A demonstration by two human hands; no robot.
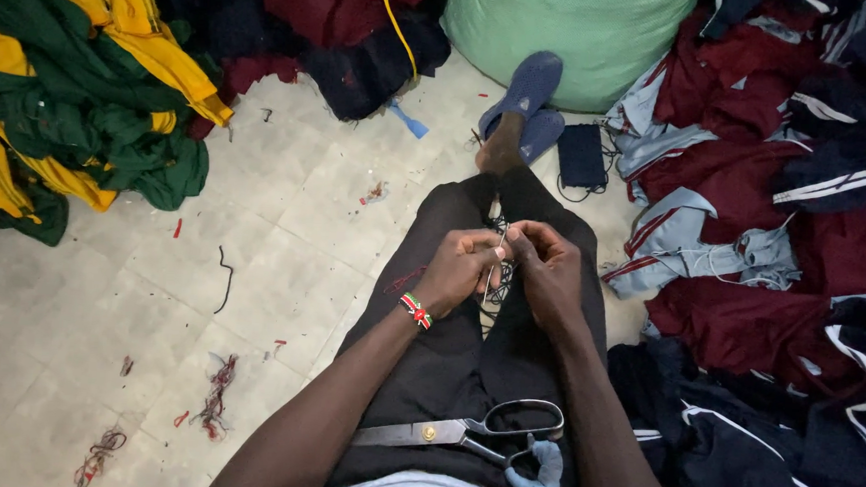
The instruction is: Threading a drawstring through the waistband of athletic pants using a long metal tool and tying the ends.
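The person sits on a tiled floor (282, 254) with legs stretched out in black trousers (466, 356), and both hands meet above the thighs. The left hand (459, 268) and the right hand (546, 268) are close together, fingertips nearly touching, each pinched on a thin dark cord (497, 267) that runs between them; a loose tangle of the same cord hangs down just below the fingers, against the trousers. Whether the cord is knotted or merely looped cannot be told. A striped beaded bracelet (416, 311) circles the left wrist. Across the lap, nearer the body, lies a pair of large scissors (471, 434), blades pointing to the person's left and closed, 1 handle ring wrapped in blue cloth. Beyond the hands, the feet wear 2 blue slippers (529, 99), resting against a big pale green sack (566, 26). Just beside the slippers on the right sits a small dark pouch (581, 154) with a cable trailing from it. A heap of maroon, navy and grey-blue garments with white stripes (775, 224) fills the right side, touching the person's right leg. A pile of green and yellow clothes (72, 81) lies well apart on the left. Scraps of red and dark thread (215, 401) dot the floor.
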